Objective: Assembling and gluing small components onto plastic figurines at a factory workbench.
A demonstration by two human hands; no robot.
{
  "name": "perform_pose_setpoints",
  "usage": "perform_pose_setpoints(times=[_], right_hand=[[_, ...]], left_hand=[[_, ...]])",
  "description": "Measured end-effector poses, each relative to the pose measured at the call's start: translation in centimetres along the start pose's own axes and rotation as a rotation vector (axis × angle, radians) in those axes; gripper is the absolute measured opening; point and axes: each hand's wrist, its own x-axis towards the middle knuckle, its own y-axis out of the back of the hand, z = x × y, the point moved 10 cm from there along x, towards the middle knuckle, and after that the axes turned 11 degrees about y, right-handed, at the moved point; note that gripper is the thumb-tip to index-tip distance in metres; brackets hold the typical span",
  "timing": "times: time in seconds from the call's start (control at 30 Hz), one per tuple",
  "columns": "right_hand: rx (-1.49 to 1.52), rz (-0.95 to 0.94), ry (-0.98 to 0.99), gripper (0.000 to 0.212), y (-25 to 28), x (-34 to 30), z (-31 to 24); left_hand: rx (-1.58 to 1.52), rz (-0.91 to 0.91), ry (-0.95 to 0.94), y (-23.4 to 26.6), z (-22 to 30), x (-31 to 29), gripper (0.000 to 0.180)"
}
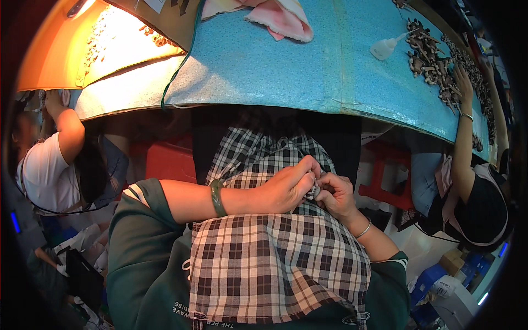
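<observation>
Above my lap, over a checked apron (275, 258), both my hands meet. My left hand (287, 188) has its fingers closed, thumb and forefinger pinching a small greyish lumpy piece (312, 192). Bent around the other side of that piece are the fingers of my right hand (337, 196). Most of the piece is covered by fingers, so its kind does not show. A green bangle (218, 198) circles my left wrist and a thin silver one (364, 228) my right.
Ahead lies a blue-covered table (264, 71) with a pink-and-white cloth (283, 19), a white squeeze bottle (383, 48) and a heap of small brownish pieces (426, 55). A lit cardboard box (55, 55) stands far left. Co-workers sit on both sides; one's hand (463, 85) touches the heap.
</observation>
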Motion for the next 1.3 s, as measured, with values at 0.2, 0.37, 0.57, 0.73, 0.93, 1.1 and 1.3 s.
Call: perform_pose_setpoints(times=[0.2,0.37,0.57,0.73,0.93,1.1,1.3], right_hand=[[-0.001,-0.009,0.0,0.008,-0.2,0.2,-0.1],[0.04,-0.013,-0.061,0.008,0.0,0.0,0.6],[0.152,-0.002,-0.274,0.005,-0.2,0.0,2.5],[0.267,-0.031,-0.442,0.007,0.3,0.9,2.3],[-0.24,-0.068,-0.275,0.025,4.2,5.7,-4.5],[-0.408,0.529,0.27,0.012,14.3,8.8,-12.6],[-0.736,0.607,0.495,0.058,18.0,15.0,-12.2]], left_hand=[[0.038,0.051,-0.049,0.1,0.3,-0.1,0.02],[-0.086,0.049,0.075,0.2,-0.7,0.2,0.021],[-0.307,0.043,0.299,0.7,-3.4,0.7,0.024],[-0.659,-0.005,0.633,0.3,-5.6,0.9,0.023],[-1.197,-0.385,0.437,-0.9,-1.4,1.8,0.026],[-1.229,-0.478,0.337,-0.8,2.0,2.0,0.028],[-1.145,-0.414,0.195,0.9,3.1,1.4,0.035]])
